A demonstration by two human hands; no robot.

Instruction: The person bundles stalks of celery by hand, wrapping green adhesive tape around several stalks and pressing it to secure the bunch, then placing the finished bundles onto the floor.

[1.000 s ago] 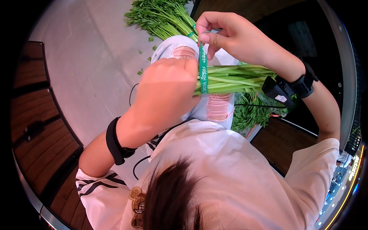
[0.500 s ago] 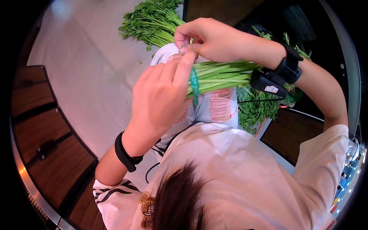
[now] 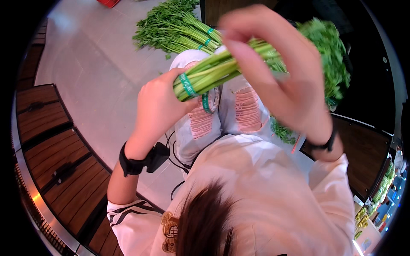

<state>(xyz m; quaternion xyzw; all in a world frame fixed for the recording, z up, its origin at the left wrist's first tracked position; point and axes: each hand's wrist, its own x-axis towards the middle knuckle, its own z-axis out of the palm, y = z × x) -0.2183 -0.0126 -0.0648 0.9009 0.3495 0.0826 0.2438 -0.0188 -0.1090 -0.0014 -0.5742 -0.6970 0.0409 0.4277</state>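
My left hand (image 3: 159, 102) is closed around the butt end of a bunch of leafy celery (image 3: 222, 68). Green printed tape (image 3: 188, 84) wraps the stalks beside its fingers. The bunch slants up to the right, its leafy top (image 3: 326, 59) spread beyond my right arm. Over the middle of the stalks is my right hand (image 3: 277, 64), blurred by motion, thumb and fingers apart; stalks show through the gap between them. A roll of green tape (image 3: 209, 101) rests between my knees, below the bunch.
On the grey tiled floor (image 3: 102, 77) ahead lie several taped celery bunches (image 3: 179, 32). More loose leaves (image 3: 282, 131) sit by my right leg. Brown wooden cabinets (image 3: 64, 149) line the left side, and a dark panel (image 3: 354, 153) stands at the right. Black cables (image 3: 174, 153) hang near my left wrist.
My hands, together at the tape before, have separated. The left has shifted left and down with the taped end; the right has moved right along the stalks. The leafy top has swung up into view.
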